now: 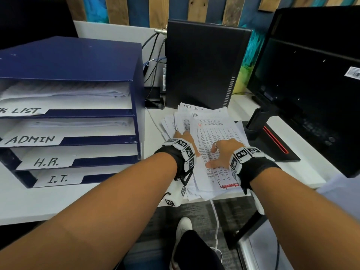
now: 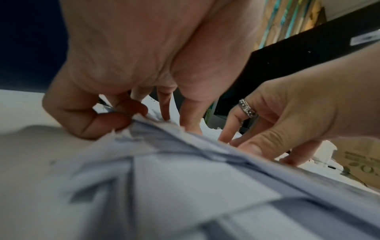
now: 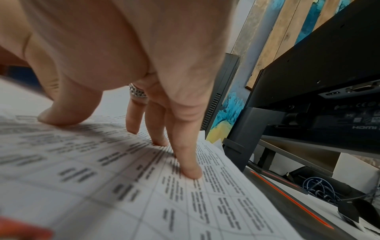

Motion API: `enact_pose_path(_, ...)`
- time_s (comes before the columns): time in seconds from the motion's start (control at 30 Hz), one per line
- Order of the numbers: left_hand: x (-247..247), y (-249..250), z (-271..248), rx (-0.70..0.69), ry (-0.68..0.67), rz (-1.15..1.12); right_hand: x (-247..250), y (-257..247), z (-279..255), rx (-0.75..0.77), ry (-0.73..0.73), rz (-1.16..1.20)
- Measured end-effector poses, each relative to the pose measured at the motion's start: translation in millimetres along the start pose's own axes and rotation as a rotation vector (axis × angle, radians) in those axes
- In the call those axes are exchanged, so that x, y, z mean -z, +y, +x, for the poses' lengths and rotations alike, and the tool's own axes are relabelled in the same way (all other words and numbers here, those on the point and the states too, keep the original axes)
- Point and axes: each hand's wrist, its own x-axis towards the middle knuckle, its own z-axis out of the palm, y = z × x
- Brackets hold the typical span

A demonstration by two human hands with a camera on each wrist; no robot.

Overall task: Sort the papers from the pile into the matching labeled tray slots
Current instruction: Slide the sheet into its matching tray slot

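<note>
A loose pile of printed papers (image 1: 214, 133) lies on the white desk, right of the blue tray rack (image 1: 137, 78). The rack's slots are labelled TASK LIST (image 1: 21, 111), ADMIN (image 1: 31, 139), H.R. (image 1: 46, 162) and I.T. (image 1: 57, 179); the upper two hold sheets. The top sheet (image 3: 185, 203) is a printed table with red marks. My left hand (image 1: 182, 137) is at the pile's left edge, where its curled fingers (image 2: 115, 120) pinch sheet edges. My right hand (image 1: 219, 152) rests on the top sheet, with straight fingertips (image 3: 191, 173) pressing it down.
A black computer tower (image 1: 204, 63) stands behind the pile. A black monitor (image 1: 311, 75) is at the right, and its base (image 1: 272, 141) with a red stripe touches the pile's right side. Cables (image 1: 153, 61) hang between rack and tower. The desk's front edge is just below my wrists.
</note>
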Motion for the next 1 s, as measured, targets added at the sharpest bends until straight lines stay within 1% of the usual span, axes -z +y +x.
enact_pose_path(0.1, -0.9, -1.3, 3.0, 0.036, -0.029, -0.049, 0.2, -0.2, -0.2, -0.004, -0.009, 0.000)
enact_pose_path(0.17, -2.3, -1.9, 2.6, 0.016, -0.027, -0.037, 0.6, -0.6, -1.0, -0.004, -0.014, -0.003)
enact_pose_path(0.27, -4.3, -3.2, 3.9, 0.027, -0.031, -0.033, 1.4, -1.0, -1.8, -0.002, -0.016, -0.013)
enact_pose_path(0.4, -2.5, -1.9, 5.9, 0.012, 0.009, -0.059, 2.1, -3.0, -1.1, 0.000, -0.015, -0.017)
enact_pose_path(0.53, 9.2, -3.9, 21.8, 0.087, 0.064, -0.145, 2.6, -3.2, -3.7, -0.009, -0.016, -0.004)
enact_pose_path(0.6, 17.6, -8.5, 28.7, 0.056, 0.090, -0.276, 3.1, -4.1, -4.7, -0.013, -0.016, -0.007)
enact_pose_path(0.67, 24.1, -15.9, 32.4, 0.008, 0.109, -0.483, 3.6, -4.9, -4.5, -0.012, -0.021, -0.015)
enact_pose_path(0.7, 25.8, -21.2, 35.7, 0.011, 0.125, -0.585, 4.0, -5.7, -4.6, -0.010, -0.021, -0.017)
enact_pose_path(0.77, 27.5, -24.1, 38.4, 0.027, 0.195, -0.666, 5.1, -7.2, -5.9, -0.008, -0.023, -0.021)
enact_pose_path(0.8, 27.5, -24.7, 38.3, 0.041, 0.233, -0.675, 5.6, -7.8, -7.0, -0.007, -0.024, -0.022)
enact_pose_path(0.83, 27.2, -23.5, 38.2, 0.062, 0.237, -0.675, 5.4, -7.9, -7.5, -0.005, -0.021, -0.023)
enact_pose_path(0.93, 30.6, -18.4, 37.9, 0.049, 0.176, -0.543, 6.2, -7.8, -11.1, -0.001, -0.017, -0.027)
enact_pose_path(1.0, 34.0, -15.5, 37.3, 0.022, 0.180, -0.457, 6.6, -8.4, -14.0, 0.000, -0.035, 0.006)
